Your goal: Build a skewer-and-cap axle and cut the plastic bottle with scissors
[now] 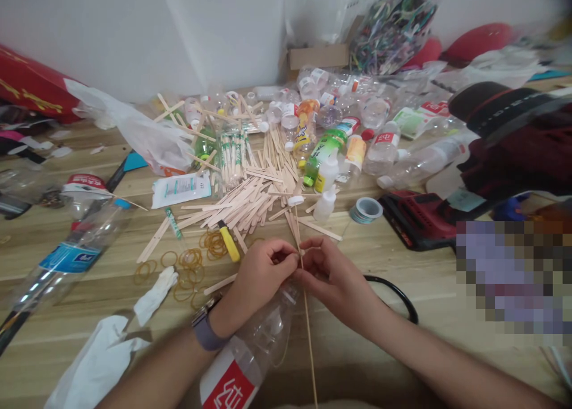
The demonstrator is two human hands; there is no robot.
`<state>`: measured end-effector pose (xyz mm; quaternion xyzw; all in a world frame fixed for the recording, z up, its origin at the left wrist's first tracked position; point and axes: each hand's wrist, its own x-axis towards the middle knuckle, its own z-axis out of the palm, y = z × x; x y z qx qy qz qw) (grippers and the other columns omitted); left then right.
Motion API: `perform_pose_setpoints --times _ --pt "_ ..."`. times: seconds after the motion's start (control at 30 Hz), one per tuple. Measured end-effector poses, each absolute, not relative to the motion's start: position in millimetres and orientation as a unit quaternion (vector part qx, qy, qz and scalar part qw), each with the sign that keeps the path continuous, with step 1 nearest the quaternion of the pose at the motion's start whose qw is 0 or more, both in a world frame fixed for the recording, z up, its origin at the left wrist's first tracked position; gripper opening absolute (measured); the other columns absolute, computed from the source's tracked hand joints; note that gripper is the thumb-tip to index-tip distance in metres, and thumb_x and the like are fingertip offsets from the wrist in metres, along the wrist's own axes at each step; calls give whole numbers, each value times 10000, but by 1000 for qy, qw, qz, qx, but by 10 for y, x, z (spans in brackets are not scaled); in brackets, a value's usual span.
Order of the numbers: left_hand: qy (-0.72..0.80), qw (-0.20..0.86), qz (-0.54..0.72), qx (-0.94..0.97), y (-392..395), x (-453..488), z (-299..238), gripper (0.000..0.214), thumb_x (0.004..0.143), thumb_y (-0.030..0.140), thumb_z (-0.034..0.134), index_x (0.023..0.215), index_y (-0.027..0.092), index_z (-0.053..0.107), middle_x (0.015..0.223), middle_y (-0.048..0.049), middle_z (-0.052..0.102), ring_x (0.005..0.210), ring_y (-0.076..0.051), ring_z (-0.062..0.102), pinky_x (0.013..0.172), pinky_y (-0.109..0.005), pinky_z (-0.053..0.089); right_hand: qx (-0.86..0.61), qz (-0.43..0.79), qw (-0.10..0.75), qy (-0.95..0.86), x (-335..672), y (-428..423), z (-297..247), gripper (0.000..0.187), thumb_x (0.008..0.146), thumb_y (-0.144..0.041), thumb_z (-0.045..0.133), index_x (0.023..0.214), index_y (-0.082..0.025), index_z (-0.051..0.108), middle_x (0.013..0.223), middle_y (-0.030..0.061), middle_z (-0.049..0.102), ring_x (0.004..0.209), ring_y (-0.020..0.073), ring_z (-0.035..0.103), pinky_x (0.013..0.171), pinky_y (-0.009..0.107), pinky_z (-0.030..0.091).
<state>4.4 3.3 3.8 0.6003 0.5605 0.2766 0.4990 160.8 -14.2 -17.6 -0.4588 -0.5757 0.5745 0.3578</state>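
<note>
My left hand (pixel 266 269), with a watch on its wrist, is closed, thumb and fingertips pinching a long thin wooden stick (pixel 308 331). Fingers of my right hand (pixel 333 272) are bent round the same stick, meeting the left fingertips. The stick runs from the pile down toward my body; flat wooden craft sticks (pixel 291 224) lie close behind its upper end. Beneath my left hand and forearm, a clear plastic bottle (pixel 268 331) with a red and white label lies tilted. What sits exactly between the fingertips is too small to tell.
Loose craft sticks (pixel 250 203) spread ahead, with many plastic bottles (pixel 335 141) behind. Rubber bands (pixel 190 263) and a yellow cutter (pixel 229 242) lie left. A tape roll (pixel 366 210), small white bottle (pixel 325 205), black cable (pixel 402 298) and red-black tool (pixel 415 218) are right.
</note>
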Motion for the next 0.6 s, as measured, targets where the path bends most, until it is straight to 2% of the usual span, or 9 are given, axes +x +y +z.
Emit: perform_pose_setpoints --times 0.1,0.2,0.37,0.47,0.6 --pt "562 469 283 620 25 59 59 118 721 199 544 673 169 648 610 19 602 586 -124 541 553 -229 389 -435 632 363 -529 1595 -126 -216 410 814 -431 613 1072 -213 381 693 -46 515 606 133 476 546 252 340" --pt "562 473 282 618 37 54 55 101 703 189 545 637 175 620 578 29 579 556 -118 535 537 -228 384 -415 661 366 -507 1607 -103 -207 445 799 -439 654 1075 -214 388 698 -51 513 606 120 458 539 242 315" --pt "550 589 275 524 91 10 -9 89 711 233 569 646 180 597 534 55 546 415 -87 483 441 -219 361 -404 684 362 -489 1626 -73 -175 441 777 -433 692 1033 -215 406 681 -72 489 559 91 406 512 229 274" --pt "531 665 267 453 134 -19 -24 123 698 263 620 624 169 590 535 50 550 423 -68 470 447 -202 367 -404 677 364 -496 1630 -55 -186 408 777 -425 691 991 -217 412 689 -64 503 569 93 419 515 229 291" --pt "522 696 242 429 174 -32 2 163 686 294 650 619 164 578 547 41 547 443 -59 452 451 -191 368 -404 672 364 -503 1636 -45 -203 363 783 -405 680 934 -219 408 688 -61 508 562 88 420 503 221 301"
